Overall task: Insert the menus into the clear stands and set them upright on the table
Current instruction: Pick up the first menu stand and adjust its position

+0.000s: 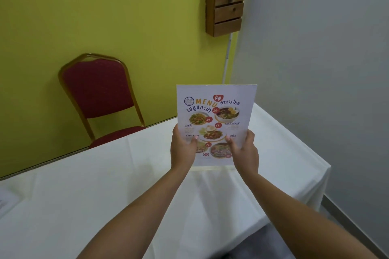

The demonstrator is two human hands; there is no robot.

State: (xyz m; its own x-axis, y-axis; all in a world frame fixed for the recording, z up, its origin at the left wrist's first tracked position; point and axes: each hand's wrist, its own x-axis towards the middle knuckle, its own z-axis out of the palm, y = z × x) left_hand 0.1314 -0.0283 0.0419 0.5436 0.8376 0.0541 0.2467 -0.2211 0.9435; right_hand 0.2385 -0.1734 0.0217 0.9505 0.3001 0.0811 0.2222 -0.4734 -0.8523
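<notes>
White printed menu sheet with food photographs [214, 120]: upright, above the white-clothed table [105, 185], whether touching it cannot be told. Left hand [182, 149]: thumb on menu front, pinching lower left edge. Right hand [245, 151]: thumb likewise, pinching lower right edge. Red padded gold-framed chair [99, 94]: behind the table. Wooden wall rack [226, 1]: above the menu.

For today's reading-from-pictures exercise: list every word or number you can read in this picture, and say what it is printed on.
"MENU": orange capitals at the top of the menu, held by the left hand and right hand.
Thai headline script beside and below it: visible, not read with confidence.
Red price circles, dish captions, round logo: too small or blurred.
</notes>
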